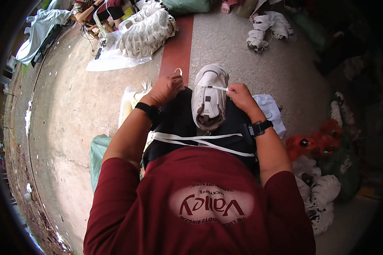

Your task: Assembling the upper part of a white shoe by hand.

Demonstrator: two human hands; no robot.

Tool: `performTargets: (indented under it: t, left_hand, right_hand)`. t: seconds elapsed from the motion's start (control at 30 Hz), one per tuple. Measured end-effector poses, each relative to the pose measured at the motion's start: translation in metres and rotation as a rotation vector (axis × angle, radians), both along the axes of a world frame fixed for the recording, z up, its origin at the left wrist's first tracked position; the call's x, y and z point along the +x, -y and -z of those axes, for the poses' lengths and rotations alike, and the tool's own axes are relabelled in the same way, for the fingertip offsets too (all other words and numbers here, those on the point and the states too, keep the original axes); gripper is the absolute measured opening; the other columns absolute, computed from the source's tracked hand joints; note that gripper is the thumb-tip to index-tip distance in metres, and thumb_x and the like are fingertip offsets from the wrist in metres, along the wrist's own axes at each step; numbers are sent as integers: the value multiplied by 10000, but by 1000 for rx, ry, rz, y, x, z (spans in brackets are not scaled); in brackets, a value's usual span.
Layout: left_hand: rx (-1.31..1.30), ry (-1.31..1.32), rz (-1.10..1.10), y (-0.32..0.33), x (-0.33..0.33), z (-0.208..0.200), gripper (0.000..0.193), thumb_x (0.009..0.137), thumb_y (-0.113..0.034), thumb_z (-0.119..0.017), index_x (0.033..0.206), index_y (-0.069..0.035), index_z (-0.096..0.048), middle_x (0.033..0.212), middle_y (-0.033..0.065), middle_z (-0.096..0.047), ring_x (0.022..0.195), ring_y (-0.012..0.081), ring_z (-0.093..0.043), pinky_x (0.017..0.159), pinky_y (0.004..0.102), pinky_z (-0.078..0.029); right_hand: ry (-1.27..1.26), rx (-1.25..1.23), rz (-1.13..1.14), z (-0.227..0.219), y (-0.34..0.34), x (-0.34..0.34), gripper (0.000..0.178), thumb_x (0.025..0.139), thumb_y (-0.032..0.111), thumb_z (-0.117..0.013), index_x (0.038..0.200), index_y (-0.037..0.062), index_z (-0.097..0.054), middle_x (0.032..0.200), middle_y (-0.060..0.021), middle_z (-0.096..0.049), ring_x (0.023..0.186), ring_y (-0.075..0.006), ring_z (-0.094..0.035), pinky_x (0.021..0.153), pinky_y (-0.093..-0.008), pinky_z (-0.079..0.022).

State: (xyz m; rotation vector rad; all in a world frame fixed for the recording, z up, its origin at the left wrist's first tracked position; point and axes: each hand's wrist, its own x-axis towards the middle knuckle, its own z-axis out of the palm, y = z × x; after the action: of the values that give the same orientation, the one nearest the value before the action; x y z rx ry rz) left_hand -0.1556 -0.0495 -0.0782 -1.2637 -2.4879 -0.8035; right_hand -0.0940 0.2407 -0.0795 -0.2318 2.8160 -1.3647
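A white and grey shoe upper (209, 100) rests between my thighs, its toe end pointing away from me. A flat white shoelace (217, 87) runs across it near the toe. To the right of the shoe, my right hand (241, 96) pinches one end of this lace, pulled taut. My left hand (171, 86) is closed to the left of the shoe, with a loop of white lace standing above its fingers. Several more white laces (200, 138) lie across my lap on the black trousers.
Bundles of white shoe uppers (147, 34) lie on plastic sheeting ahead left, near another person (110, 9). More white shoes (270, 29) sit ahead right. Beside me on the right are red fluffy items (312, 143) and white uppers (323, 191). A green bag (100, 157) stands at left.
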Motion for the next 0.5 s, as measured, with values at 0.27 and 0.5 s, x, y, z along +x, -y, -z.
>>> performTargets:
  t: [0.27, 0.5]
  left_hand:
    - [78, 307, -168, 9, 16, 14, 86, 697, -50, -652, 710, -12, -576, 774, 108, -584, 749, 308, -570, 680, 360, -472]
    - [288, 61, -547, 24, 16, 17, 84, 705, -79, -678, 689, -24, -616, 809, 94, -599, 720, 257, -583, 629, 312, -462]
  right_hand:
    - [43, 160, 139, 12, -10, -8, 118, 688, 91, -622, 658, -12, -573, 644, -200, -559, 623, -323, -561, 592, -390, -436]
    - [-724, 346, 256, -15, 7, 4, 123, 703, 86, -629, 638, -1, -571, 567, -120, -544, 550, -242, -529, 538, -363, -412]
